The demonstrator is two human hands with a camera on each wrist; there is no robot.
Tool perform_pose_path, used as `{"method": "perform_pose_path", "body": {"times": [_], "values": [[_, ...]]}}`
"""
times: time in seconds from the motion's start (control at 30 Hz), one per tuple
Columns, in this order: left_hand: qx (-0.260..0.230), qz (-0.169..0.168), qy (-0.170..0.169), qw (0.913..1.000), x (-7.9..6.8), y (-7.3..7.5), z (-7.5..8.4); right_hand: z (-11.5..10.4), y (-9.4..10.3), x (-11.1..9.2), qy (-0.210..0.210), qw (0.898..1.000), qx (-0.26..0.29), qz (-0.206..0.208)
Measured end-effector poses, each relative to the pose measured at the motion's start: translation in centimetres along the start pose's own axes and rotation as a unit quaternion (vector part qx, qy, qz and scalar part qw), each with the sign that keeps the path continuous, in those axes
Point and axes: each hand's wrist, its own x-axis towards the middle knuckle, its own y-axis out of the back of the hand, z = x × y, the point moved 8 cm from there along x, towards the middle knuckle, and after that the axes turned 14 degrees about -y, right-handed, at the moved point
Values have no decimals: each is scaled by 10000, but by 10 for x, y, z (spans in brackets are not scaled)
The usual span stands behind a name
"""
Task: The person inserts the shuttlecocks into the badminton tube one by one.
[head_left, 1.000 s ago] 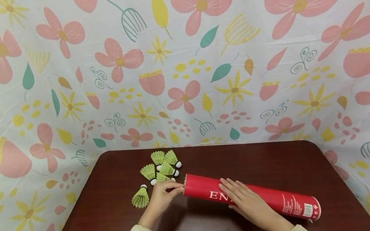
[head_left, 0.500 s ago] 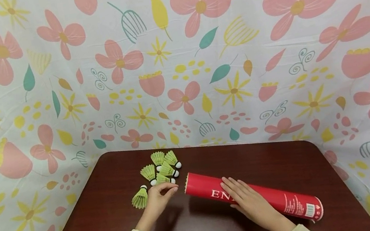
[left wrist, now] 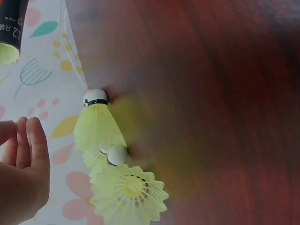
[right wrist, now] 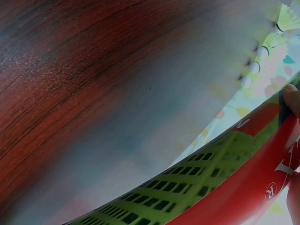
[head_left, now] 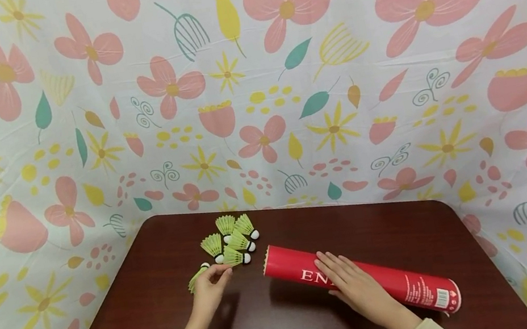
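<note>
My left hand (head_left: 208, 295) hovers beside the loose shuttlecocks, its fingers loosely bent and nothing between them. In the left wrist view the left hand (left wrist: 23, 173) stands apart from the yellow shuttlecock (left wrist: 99, 123) with a white cork tip. My right hand (head_left: 356, 291) grips the middle of a long red shuttlecock tube (head_left: 406, 280), fingers over the top and thumb along the near side. The tube's open mouth faces left and is raised above the table; yellow skirt edges show inside it in the left wrist view. Part of the lettering is hidden by the right hand.
Several yellow shuttlecocks (head_left: 225, 224) lie in a loose cluster at the back left of the dark brown table (head_left: 355, 219). One shuttlecock (head_left: 194, 282) is partly hidden behind my left hand. A flowered curtain (head_left: 251, 86) stands behind the table.
My left hand has left the tube's mouth and moved left to the shuttlecock cluster. The right hand and the tube have barely moved.
</note>
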Motion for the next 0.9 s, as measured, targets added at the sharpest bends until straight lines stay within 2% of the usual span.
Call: {"method": "perform_pose_path", "body": {"times": [0.13,0.23,0.37,0.53,0.67,0.77,0.9], "values": [[416,268,-85,9987,-4,10,-21,0,-2,-1,-17,10000,-34,-17],[783,441,170,9958,-8,18,-28,1,-3,-3,-43,9999,-101,-98],[943,732,504,9916,-13,28,-36,1,-3,-3,-48,9999,-82,-117],[1211,1120,648,9842,-19,41,-40,0,-3,-4,16,9999,-121,62],[1574,1335,745,9756,-22,49,-42,0,-4,-4,-41,9998,-168,56],[1806,1394,791,9704,-23,53,-43,1,-4,-3,-79,9999,-123,46],[1948,1173,1039,9682,-26,52,-50,0,-4,-3,-50,10000,-44,56]]}}
